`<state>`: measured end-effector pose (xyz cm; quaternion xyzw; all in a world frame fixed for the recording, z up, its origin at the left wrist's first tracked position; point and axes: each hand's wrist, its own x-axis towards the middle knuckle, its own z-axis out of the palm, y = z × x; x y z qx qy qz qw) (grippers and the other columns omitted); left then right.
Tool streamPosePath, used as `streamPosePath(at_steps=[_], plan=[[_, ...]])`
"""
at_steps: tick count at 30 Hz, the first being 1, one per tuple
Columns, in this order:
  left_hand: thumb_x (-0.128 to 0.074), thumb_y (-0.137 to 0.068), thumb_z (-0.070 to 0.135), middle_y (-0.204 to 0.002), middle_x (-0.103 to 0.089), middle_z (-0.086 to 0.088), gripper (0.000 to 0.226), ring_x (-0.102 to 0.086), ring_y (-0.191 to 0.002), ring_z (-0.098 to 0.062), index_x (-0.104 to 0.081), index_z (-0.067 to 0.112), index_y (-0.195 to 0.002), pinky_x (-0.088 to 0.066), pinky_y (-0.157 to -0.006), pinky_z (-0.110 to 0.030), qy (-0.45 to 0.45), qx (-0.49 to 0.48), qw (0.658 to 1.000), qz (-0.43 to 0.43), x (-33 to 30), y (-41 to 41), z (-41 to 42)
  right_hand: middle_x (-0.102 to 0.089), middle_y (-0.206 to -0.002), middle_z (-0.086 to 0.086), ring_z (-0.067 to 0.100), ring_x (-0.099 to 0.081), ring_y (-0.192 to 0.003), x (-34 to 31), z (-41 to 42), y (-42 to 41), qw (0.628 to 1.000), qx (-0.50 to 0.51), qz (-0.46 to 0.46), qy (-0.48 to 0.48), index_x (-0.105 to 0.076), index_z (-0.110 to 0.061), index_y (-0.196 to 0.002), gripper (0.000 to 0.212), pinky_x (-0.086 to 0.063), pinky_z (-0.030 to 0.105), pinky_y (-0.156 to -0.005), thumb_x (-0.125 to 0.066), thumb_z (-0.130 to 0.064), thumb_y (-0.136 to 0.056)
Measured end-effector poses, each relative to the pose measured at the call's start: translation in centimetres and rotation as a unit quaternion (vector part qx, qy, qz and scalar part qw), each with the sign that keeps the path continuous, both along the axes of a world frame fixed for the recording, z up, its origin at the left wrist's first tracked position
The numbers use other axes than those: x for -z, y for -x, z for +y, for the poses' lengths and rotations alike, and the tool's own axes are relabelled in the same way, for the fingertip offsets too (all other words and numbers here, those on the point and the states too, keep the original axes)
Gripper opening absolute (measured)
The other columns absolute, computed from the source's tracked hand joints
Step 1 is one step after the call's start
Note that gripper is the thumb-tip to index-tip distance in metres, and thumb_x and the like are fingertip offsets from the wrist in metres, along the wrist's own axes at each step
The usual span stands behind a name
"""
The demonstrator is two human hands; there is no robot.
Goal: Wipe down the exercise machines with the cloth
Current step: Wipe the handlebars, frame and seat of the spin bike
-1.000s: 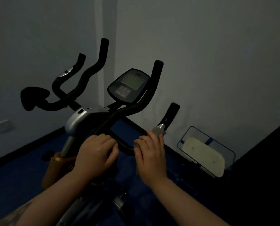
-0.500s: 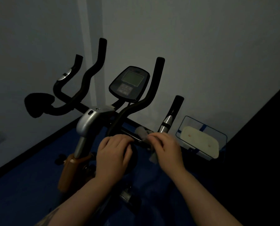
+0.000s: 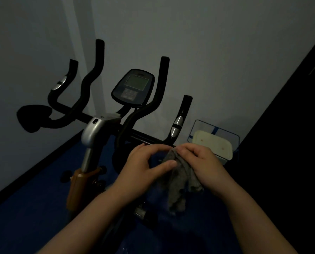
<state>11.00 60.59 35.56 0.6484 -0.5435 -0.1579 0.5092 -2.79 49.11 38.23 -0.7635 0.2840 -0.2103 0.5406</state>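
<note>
Cloth (image 3: 178, 182), limp, crumpled, grey

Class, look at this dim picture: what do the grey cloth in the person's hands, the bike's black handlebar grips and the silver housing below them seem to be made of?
Grey cloth: likely soft woven or knitted fabric; it hangs limp and creased from both hands.
Black handlebar grips: probably matte foam or rubber; they show no shine.
Silver housing: glossy painted metal or plastic; its highlights are smooth, but the light is too dim to tell which.
</note>
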Motion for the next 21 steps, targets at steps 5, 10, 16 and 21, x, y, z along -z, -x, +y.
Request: streamPosePath(at_steps=[5, 10, 16, 21], plan=[[-0.08, -0.073, 0.025, -0.081, -0.07, 0.001, 0.036, -0.068, -0.081, -0.01, -0.068, 0.024, -0.106, -0.055, -0.079, -0.026, -0.052, 0.002, 0.99, 0.134, 0.0, 4.3, 0.7, -0.071, -0.093, 0.0, 0.009, -0.069, -0.083, 0.4, 0.3, 3.8, 0.996, -0.025, -0.013, -0.085, -0.064, -0.022, -0.106, 0.02, -0.053, 0.022, -0.071, -0.049, -0.033, -0.098], [-0.08, -0.074, 0.015, -0.075, -0.073, 0.004, 0.011, -0.07, -0.073, -0.011, -0.073, 0.023, -0.078, -0.056, -0.07, -0.031, -0.071, -0.075, 0.988, 0.119, 1.1, 8.8, 0.9, -0.069, -0.088, -0.003, 0.009, -0.065, -0.082, 1.1, -0.5, 9.5, 0.998, -0.043, 0.044, 0.026, -0.064, -0.03, -0.096, 0.007, -0.052, 0.022, -0.072, -0.059, -0.035, -0.093], [-0.079, -0.074, 0.005, -0.078, -0.075, -0.004, 0.012, -0.07, -0.072, -0.011, -0.077, 0.012, -0.083, -0.054, -0.066, -0.02, -0.076, -0.106, 0.977, 0.168, 0.7, 13.6, 1.9, -0.065, -0.102, -0.014, -0.001, -0.061, -0.095, 3.3, -1.0, 16.1, 0.988, -0.096, 0.062, 0.102, -0.064, -0.036, -0.103, 0.015, -0.05, 0.02, -0.081, -0.053, -0.029, -0.097], [-0.068, -0.082, -0.001, -0.09, -0.075, -0.006, 0.019, -0.069, -0.077, -0.007, -0.074, 0.01, -0.096, -0.05, -0.063, -0.014, -0.078, -0.124, 0.953, 0.264, 0.3, 16.5, 5.5, -0.068, -0.103, -0.011, 0.014, -0.067, -0.076, 4.1, 0.0, 17.9, 0.982, -0.168, 0.079, -0.044, -0.065, -0.035, -0.112, 0.028, -0.054, 0.027, -0.067, -0.042, -0.026, -0.101]])
